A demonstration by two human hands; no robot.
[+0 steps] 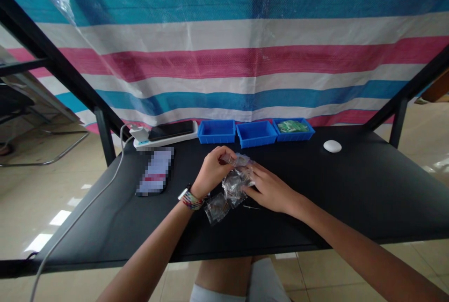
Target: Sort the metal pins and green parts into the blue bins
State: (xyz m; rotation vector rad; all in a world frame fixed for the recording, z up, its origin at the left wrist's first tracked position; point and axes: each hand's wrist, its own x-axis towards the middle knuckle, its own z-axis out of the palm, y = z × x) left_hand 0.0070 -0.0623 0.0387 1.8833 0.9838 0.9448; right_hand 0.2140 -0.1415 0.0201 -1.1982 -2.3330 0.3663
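Small clear plastic bags (pixel 234 187) lie in a loose pile on the black table, between my two hands. My left hand (pixel 213 171) is closed, with thumb and forefinger pinching one clear plastic bag (pixel 240 159) at the top of the pile. From the other side my right hand (pixel 271 189) reaches over the pile's edge, its thumb apart from its fingers and its fingertips against the bags. Nearer to me lies another flat bag (pixel 216 208) with something thin and brownish inside. A thin metal piece (pixel 251 207) rests on the table below my right hand.
Behind my hands stand a blue bin (pixel 216 139), a second blue bin (pixel 257 141) and a third blue bin (pixel 296 137) holding green-and-white packets. A power strip (pixel 168 142) bears a dark phone. A blurred phone-like object (pixel 156 171) lies left, a white mouse (pixel 332 146) right.
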